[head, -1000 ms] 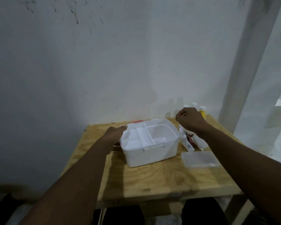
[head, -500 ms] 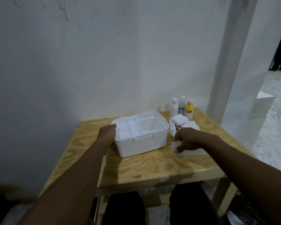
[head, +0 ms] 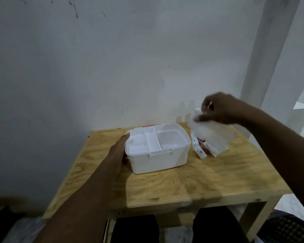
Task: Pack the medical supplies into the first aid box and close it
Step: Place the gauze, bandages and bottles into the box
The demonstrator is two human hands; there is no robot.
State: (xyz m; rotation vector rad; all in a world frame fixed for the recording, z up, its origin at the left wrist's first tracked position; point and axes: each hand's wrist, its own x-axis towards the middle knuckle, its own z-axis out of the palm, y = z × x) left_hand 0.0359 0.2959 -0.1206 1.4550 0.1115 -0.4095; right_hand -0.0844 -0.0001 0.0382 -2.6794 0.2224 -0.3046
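Note:
The white first aid box [head: 159,159] stands open on the wooden table [head: 191,181], with a divided inner tray on top. My left hand [head: 118,151] rests flat against the box's left side. My right hand [head: 218,110] is raised to the right of the box and grips a translucent flat plastic piece [head: 211,135], tilted and blurred. Under it lie white packets and a tube with red print [head: 199,148]. A white bottle cap [head: 197,110] shows behind my fingers; the other bottles are hidden.
The table stands against a white wall, with a white pillar [head: 270,55] at its right rear corner. A red-edged part [head: 147,125] shows behind the box. My dark trouser legs [head: 135,228] are below the front edge.
My right hand has lifted the translucent plastic piece off the table and raised it up over the packets. My left hand stays on the box's left side.

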